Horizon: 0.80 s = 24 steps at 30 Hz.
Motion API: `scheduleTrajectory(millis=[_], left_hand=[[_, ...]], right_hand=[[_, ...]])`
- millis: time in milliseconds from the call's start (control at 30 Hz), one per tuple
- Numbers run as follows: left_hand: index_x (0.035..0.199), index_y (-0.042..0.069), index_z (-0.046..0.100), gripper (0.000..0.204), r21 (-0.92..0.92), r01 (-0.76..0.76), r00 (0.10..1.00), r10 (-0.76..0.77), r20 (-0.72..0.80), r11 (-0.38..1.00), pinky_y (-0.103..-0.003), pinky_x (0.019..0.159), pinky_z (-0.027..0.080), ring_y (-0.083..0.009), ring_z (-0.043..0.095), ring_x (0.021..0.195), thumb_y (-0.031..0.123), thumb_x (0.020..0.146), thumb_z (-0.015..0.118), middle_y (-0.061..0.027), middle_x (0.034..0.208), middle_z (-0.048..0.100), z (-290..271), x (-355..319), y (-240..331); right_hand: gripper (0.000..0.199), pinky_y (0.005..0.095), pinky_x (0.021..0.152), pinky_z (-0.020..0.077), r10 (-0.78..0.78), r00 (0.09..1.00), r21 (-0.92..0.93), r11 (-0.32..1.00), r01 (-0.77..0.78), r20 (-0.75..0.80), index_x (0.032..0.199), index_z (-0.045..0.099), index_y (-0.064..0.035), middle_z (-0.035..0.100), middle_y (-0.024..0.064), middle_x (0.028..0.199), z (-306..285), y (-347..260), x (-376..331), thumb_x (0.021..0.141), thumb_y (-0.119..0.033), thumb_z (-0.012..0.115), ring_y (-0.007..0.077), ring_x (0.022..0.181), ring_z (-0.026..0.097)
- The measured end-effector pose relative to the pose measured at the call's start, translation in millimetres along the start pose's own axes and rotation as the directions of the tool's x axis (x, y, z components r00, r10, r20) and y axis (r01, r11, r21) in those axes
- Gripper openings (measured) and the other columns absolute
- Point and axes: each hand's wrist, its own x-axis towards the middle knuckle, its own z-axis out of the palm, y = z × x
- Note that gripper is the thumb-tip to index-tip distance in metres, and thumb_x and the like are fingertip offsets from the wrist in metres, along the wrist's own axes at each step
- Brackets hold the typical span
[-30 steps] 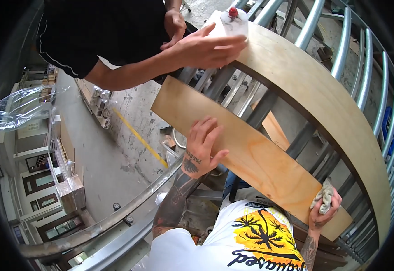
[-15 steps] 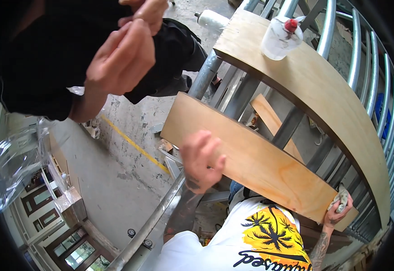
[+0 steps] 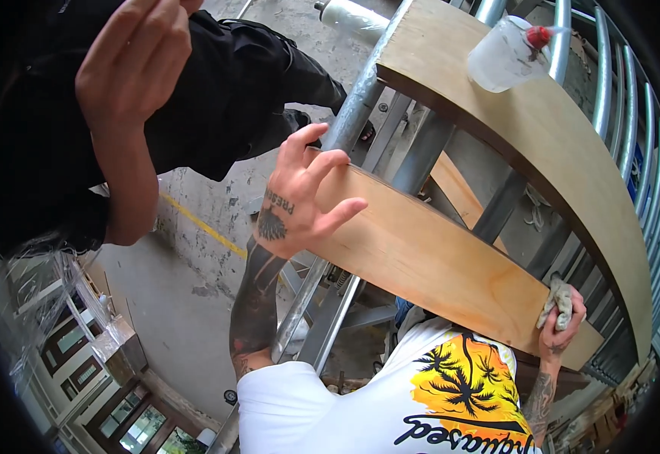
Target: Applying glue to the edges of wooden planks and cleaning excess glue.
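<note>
A long wooden board point(image 3: 428, 253) lies slantwise over the metal bars in front of me. My left hand point(image 3: 299, 200) is at its far left end, fingers spread, with nothing held; whether the palm touches the wood I cannot tell. Down at the near right end, my right hand point(image 3: 564, 325) grips a pale, stained cloth point(image 3: 555, 301) at the board's edge. Beyond this board rests a wide curved wooden panel point(image 3: 572, 170). On the panel stands a translucent plastic cup point(image 3: 500, 64) with a red-tipped object at its rim.
A co-worker in black stands at the upper left, one hand point(image 3: 137, 72) raised. Galvanised tubes point(image 3: 606, 83) form a rack under and behind the wood. A white plastic roll point(image 3: 356, 21) sits at the top. A narrow wooden strip point(image 3: 455, 185) lies below between bars.
My left hand has moved from over the board's near edge to its far left end, and its fingers have spread. My right hand keeps the cloth. The co-worker's hands have shifted up and left.
</note>
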Motion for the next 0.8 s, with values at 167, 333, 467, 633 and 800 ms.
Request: scheduleTrajectory(millis=[167,333,467,633,800], left_hand=[[0.109,0.006,0.066,0.051,-0.139,-0.006,0.998,0.016,0.065,0.99,-0.045,0.094,0.051,-0.0342,0.062,0.107,0.039,0.074,0.083,-0.0188,0.135,0.046,-1,13,-6],[0.104,0.006,0.067,0.043,-0.198,0.054,0.995,-0.035,0.098,0.979,-0.04,0.09,0.052,-0.0313,0.059,0.108,0.034,0.075,0.083,-0.0149,0.121,0.052,3,18,-10],[0.109,0.003,0.063,0.032,-0.535,0.09,0.992,-0.123,-0.025,0.84,-0.033,0.089,0.049,-0.0201,0.058,0.102,0.023,0.087,0.074,-0.0102,0.117,0.055,9,11,-32],[0.109,0.002,0.063,0.019,-0.664,0.365,0.916,-0.377,0.133,0.653,-0.026,0.084,0.045,-0.0087,0.055,0.091,0.015,0.105,0.049,-0.0011,0.101,0.061,9,14,-27],[0.106,0.003,0.065,0.031,-0.67,0.377,0.899,-0.425,0.101,0.64,-0.026,0.085,0.044,-0.0099,0.056,0.091,0.023,0.108,0.041,-0.0029,0.097,0.065,12,13,-28]], right_hand=[[0.034,0.0416,0.105,0.0413,0.021,1.0,0.088,0.996,-0.019,-0.014,0.122,0.05,-0.0007,0.06,0.0204,0.126,7,4,2,0.088,-0.002,0.053,0.0335,0.117,0.058],[0.032,0.0413,0.103,0.0426,0.027,0.998,0.063,0.998,-0.024,-0.049,0.121,0.049,-0.0006,0.061,0.0198,0.123,11,10,-1,0.09,-0.005,0.053,0.0326,0.113,0.059],[0.03,0.0406,0.102,0.0431,0.066,0.998,0.092,0.994,-0.065,-0.012,0.119,0.05,-0.0009,0.061,0.0191,0.122,6,4,7,0.091,-0.01,0.055,0.031,0.11,0.059],[0.021,0.0391,0.09,0.0465,-0.141,0.948,0.208,0.975,0.082,0.284,0.102,0.059,-0.0003,0.064,0.0187,0.116,8,-62,74,0.09,-0.018,0.062,0.029,0.099,0.06],[0.021,0.0413,0.075,0.0518,-0.433,0.803,0.187,0.901,0.39,0.41,0.098,0.064,-0.0028,0.068,0.0145,0.107,78,-158,164,0.08,-0.012,0.069,0.0329,0.087,0.061]])
